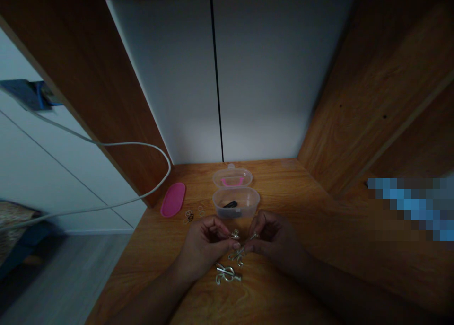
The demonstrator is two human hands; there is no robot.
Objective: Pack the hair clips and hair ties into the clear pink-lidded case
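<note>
My left hand (205, 242) and my right hand (271, 235) meet over the wooden desk (301, 211), both pinched on a small silver metal puzzle piece (238, 247) that hangs between the fingertips. Just below them another silver metal puzzle piece (227, 274) lies on the desk. The light is dim and the fine shape of the metal parts is hard to read.
Behind my hands stand two clear plastic tubs (236, 202), the near one with dark items, the far one (232, 177) with something pink. A pink lid (173, 199) and several small rings (191, 215) lie to the left. A white cable (106, 145) hangs at left.
</note>
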